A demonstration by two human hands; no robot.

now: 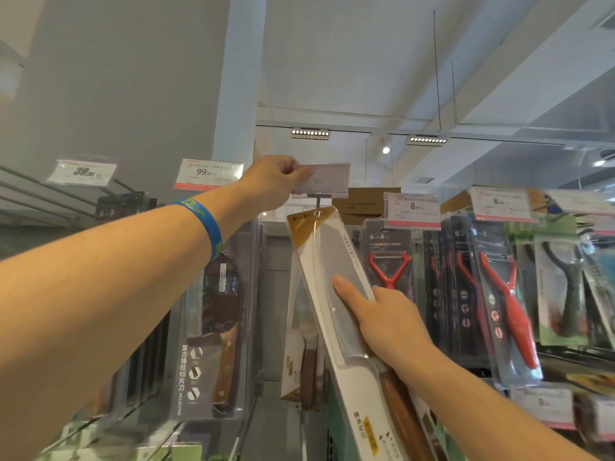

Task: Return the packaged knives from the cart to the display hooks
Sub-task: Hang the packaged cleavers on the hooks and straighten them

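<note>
A packaged cleaver (327, 267) with a wooden handle, in a white card with a gold top, is tilted up toward a display hook (317, 200). The hang hole at its top sits just under the hook's end. My right hand (382, 314) grips the package at mid-length, the index finger lying straight along the clear blister. My left hand (274, 181) pinches the white price tag (324, 179) at the front of that hook and holds it tipped up. A blue wristband circles my left wrist.
A dark packaged knife (216, 327) hangs to the left under a 99.00 tag (208, 174). Red peelers (389, 267) in packs hang to the right under 8.90 tags (412, 209). More packaged knives (301, 367) hang lower behind the cleaver. Shelf rails run at far left.
</note>
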